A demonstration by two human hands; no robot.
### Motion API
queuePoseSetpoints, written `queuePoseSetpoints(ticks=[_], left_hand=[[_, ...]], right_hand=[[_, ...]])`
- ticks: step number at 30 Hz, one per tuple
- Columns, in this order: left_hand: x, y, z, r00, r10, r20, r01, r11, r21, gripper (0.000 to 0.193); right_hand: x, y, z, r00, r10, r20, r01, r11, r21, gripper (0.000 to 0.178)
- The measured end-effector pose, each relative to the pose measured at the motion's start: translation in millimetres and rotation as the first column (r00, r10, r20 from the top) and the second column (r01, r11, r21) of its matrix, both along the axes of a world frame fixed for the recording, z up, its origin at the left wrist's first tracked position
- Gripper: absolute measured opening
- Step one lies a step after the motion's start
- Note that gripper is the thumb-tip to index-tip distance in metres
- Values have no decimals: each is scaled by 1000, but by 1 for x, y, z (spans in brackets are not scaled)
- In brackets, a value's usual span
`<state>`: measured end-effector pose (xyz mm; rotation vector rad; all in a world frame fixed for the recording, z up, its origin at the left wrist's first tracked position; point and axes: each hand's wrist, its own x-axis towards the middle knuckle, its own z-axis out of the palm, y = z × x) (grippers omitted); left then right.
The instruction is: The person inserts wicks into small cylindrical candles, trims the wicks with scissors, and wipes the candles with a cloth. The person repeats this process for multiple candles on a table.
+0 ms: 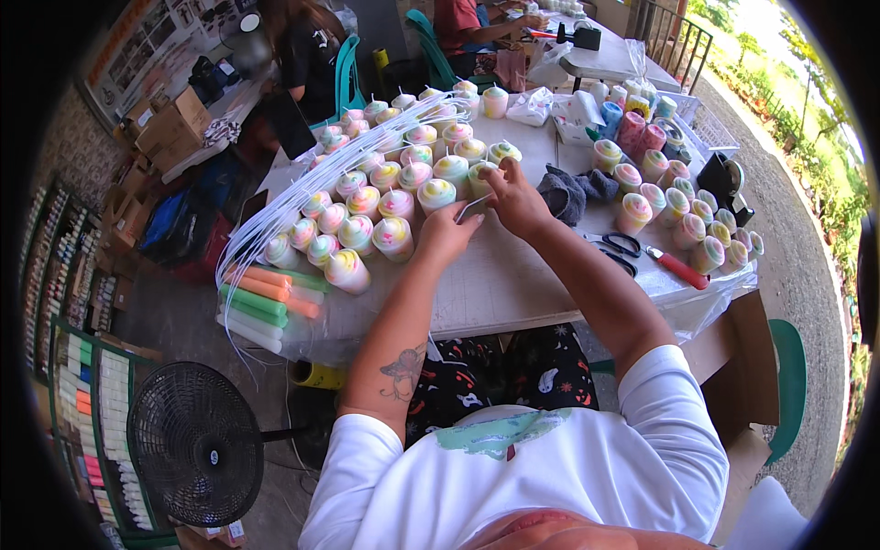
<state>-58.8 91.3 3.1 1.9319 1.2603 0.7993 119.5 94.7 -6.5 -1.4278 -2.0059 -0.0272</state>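
Note:
Between my hands runs a short, thin white wick (472,207) over the near side of the table. My left hand (444,235) is closed in a pinch on its lower end. My right hand (519,200), fingers bent, grips the other end; its fingertips partly hide a candle (479,179) behind them. Many swirl-topped pastel candles (395,236) stand in rows left of and beyond my hands, several with white wicks sticking up. A long bundle of loose white wicks (312,188) lies slantwise across them and hangs over the table's left edge.
Orange, green and white candle sticks (261,298) lie at the left corner. Right of my hands are a grey cloth (576,191), black-handled scissors (619,247), a red-handled tool (678,268) and more candles (676,206). A black fan (195,443) stands lower left. Other people sit beyond.

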Motion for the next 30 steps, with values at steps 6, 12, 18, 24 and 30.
queuePoseSetpoints(ticks=[6, 12, 18, 24, 30], left_hand=[[34, 36, -15, 999, 31, -38, -30, 999, 28, 35], [33, 41, 0, 986, 55, 156, -28, 985, -171, 36], [5, -20, 38, 881, 16, 473, 145, 942, -302, 31], [10, -103, 35, 798, -59, 600, 263, 929, -259, 28], [5, -159, -7, 790, -243, 563, 412, 890, -196, 23]], right_hand=[[6, 39, -1, 997, -71, 19, 72, 996, -43, 49], [11, 60, 6, 992, -119, -36, 116, 991, -59, 60], [35, -49, 47, 690, -192, -698, -16, 960, -280, 48], [7, -140, 42, 11, -117, -993, -429, 896, -111, 34], [8, -186, 38, -235, -35, -971, -423, 903, 70, 17]])
